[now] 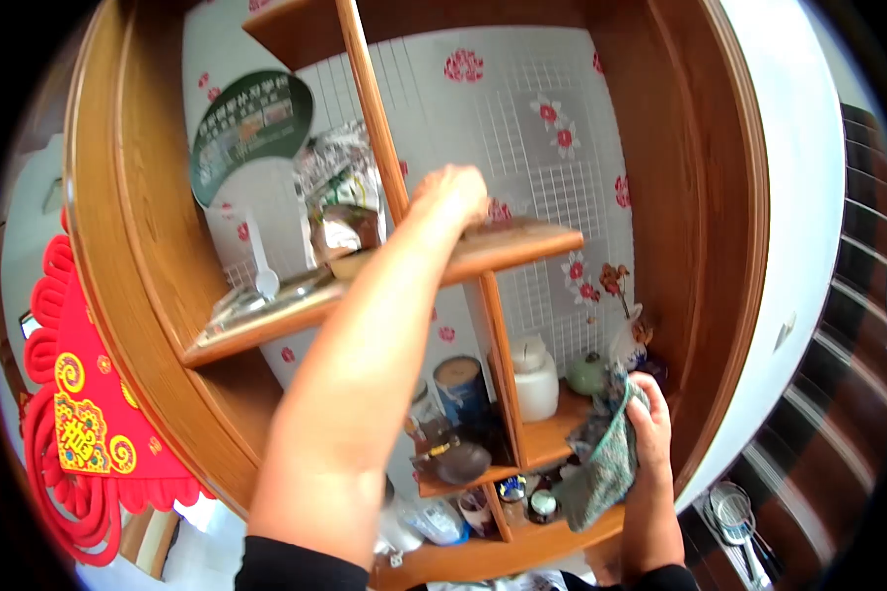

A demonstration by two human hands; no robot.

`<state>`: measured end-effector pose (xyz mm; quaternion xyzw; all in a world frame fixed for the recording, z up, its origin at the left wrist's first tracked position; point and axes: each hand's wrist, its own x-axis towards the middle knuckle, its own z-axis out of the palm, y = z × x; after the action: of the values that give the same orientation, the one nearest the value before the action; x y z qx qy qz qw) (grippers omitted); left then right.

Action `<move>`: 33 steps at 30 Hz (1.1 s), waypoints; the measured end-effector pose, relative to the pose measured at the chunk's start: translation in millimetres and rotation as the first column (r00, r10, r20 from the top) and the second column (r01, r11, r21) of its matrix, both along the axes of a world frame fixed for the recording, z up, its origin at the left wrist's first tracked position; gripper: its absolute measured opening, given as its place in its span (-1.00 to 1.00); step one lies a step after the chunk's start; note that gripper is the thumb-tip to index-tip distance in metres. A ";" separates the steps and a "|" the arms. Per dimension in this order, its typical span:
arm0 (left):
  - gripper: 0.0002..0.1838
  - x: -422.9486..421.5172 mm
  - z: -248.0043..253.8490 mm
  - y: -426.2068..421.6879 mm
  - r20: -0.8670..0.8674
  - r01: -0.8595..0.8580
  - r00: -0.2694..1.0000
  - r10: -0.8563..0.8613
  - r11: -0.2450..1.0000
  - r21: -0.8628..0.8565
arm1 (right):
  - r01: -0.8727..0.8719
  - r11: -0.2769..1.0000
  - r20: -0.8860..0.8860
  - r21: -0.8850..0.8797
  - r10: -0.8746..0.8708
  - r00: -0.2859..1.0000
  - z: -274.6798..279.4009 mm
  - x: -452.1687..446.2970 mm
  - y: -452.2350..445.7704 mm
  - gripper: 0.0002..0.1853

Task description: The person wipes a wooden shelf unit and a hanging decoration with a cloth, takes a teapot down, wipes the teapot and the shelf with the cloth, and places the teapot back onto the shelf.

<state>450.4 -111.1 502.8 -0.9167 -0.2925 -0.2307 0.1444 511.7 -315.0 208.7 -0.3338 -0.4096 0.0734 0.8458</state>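
Note:
My left hand [450, 192] is over the upper wooden shelf [512, 248], beside the slanted wooden divider [370, 108]. Its fingers are curled, and what they hold, if anything, is hidden. At the lower right my right hand [650, 419] is closed on a grey-green patterned cloth [601, 473], which hangs down in front of the lower shelves. Behind the cloth stand a green round pot [587, 374] and a white lidded jar [535, 384]. A silver foil bag [340, 187] stands on the upper shelf, left of my left forearm.
A green fan-shaped board [251, 128] and a white spoon [264, 271] are at the upper left. Lower down are a blue can [461, 389], a dark pot [458, 461] and small jars. A vase [629, 340] holds dried flowers. Red decoration [118, 404] hangs at left.

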 end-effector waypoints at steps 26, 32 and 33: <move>-0.31 45.8 -19.9 42.3 -0.010 -0.243 0.969 0.247 0.945 -0.218 | 0.006 0.998 -0.292 0.070 0.015 0.956 -64.1 33.3 -77.1 -0.72; -0.42 43.7 -16.5 42.6 -0.038 -0.200 0.980 0.196 0.958 -0.204 | -0.014 0.997 -0.358 0.082 0.043 0.933 -65.8 31.4 -78.4 -0.73; -0.48 42.4 -16.2 41.4 -0.098 -0.182 0.981 0.166 0.967 -0.180 | -0.013 0.999 -0.346 0.049 0.030 0.938 -64.7 30.8 -78.1 -0.72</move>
<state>492.8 -69.7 486.6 -0.9057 -0.3863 -0.1505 0.0885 542.5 -393.1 144.0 -0.2917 -0.2594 0.1309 0.9113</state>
